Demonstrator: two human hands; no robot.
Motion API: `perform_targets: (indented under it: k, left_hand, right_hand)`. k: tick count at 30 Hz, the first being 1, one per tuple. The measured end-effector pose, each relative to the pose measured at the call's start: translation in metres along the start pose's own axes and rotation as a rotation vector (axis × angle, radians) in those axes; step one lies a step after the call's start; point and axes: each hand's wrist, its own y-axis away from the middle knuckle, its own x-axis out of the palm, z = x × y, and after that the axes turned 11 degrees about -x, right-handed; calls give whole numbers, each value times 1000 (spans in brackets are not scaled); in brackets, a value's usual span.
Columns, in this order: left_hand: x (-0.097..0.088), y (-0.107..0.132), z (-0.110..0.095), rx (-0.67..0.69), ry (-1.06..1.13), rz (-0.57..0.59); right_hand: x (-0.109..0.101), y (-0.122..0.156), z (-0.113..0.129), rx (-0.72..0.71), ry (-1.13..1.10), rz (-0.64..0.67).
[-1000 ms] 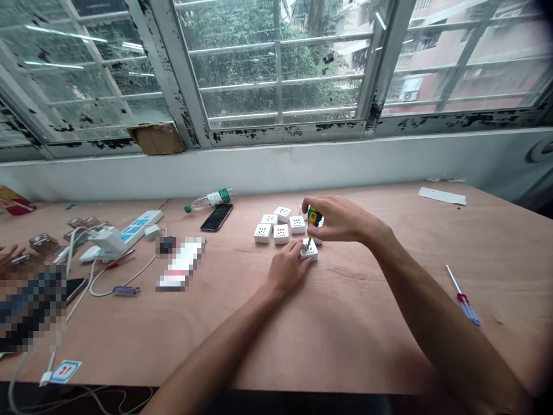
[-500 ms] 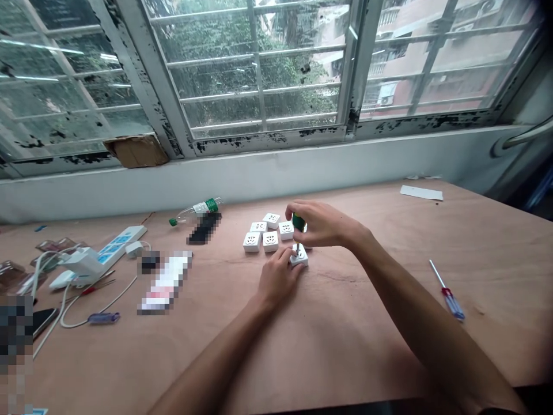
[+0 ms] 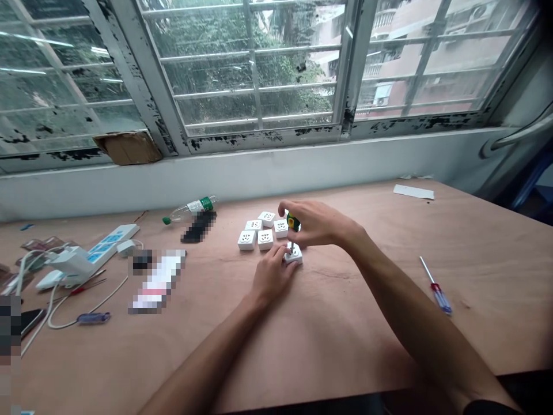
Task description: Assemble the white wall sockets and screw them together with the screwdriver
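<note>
A small white power socket [image 3: 296, 254] lies face up on the wooden table, its near left side gripped by the fingers of my left hand [image 3: 271, 271]. Above it, my right hand [image 3: 317, 223] is closed around the green-and-yellow handle of a screwdriver [image 3: 294, 222]. The screwdriver stands upright, and its tip meets the socket's face. Several similar white sockets [image 3: 265, 240] sit grouped just beyond my left hand, partly covered by my right hand. Whether a screw is under the tip is too small to tell.
A second screwdriver [image 3: 435, 288] with a clear handle lies on the right. On the left are a white power strip [image 3: 97, 253], cables, a clear-handled tool [image 3: 94, 318] and a plastic bottle [image 3: 190, 210]. A white strip [image 3: 413, 192] lies near the back wall.
The whole view has shifted slightly, so things sit a little further left. My right hand has turned a little on the screwdriver, showing yellow on its handle. My left hand keeps its hold.
</note>
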Motion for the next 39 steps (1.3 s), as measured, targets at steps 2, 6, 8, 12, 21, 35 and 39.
perform_targets:
  k: [2, 6, 8, 12, 21, 35, 39]
  left_hand:
    - [0, 0, 0, 0, 5, 1]
    - [0, 0, 0, 11, -1, 0]
    - [0, 0, 0, 10, -9, 3]
    - [-1, 0, -1, -13, -16, 3]
    - [0, 1, -2, -50, -47, -1]
    - [1, 0, 0, -64, -32, -28]
    - [1, 0, 0, -57, -31, -29]
  right_hand:
    - [0, -1, -1, 15, 20, -3]
    - [-1, 0, -1, 52, 58, -6]
    - [-1, 0, -1, 37, 33, -14]
    - [1, 0, 0, -22, 9, -47]
    - [9, -4, 2, 50, 106, -62]
    - [10, -5, 2, 31, 97, -59]
    - [8, -4, 1, -14, 31, -45]
